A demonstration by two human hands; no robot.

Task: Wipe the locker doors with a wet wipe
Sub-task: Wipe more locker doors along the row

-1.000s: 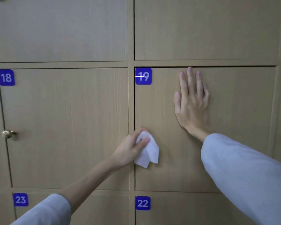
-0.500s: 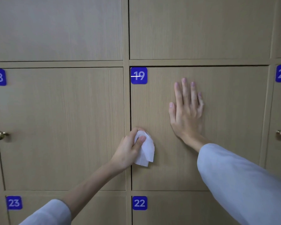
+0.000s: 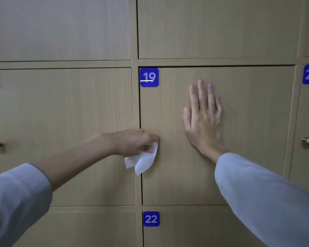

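My left hand (image 3: 132, 142) pinches the wet wipe (image 3: 143, 162) at frame center, on the left edge of door 19 (image 3: 248, 166), which spreads rightward from it. My right hand (image 3: 202, 120) presses flat, fingers straight, mid-door.

Soft, even indoor light falls on the pale wood locker door 19 (image 3: 239, 139), a little dim and without glare, and the source itself is out of view. Faint, diffuse shadows lie on that door just right of the flat right hand (image 3: 202, 118) and below the left hand (image 3: 134, 142), whose knuckles and white wipe (image 3: 143, 161) look slightly smeared by motion. Away from door 19 the wide lens bends the frame lines outward, and the sleeves (image 3: 268, 198) below it at the bottom corners are large and soft.
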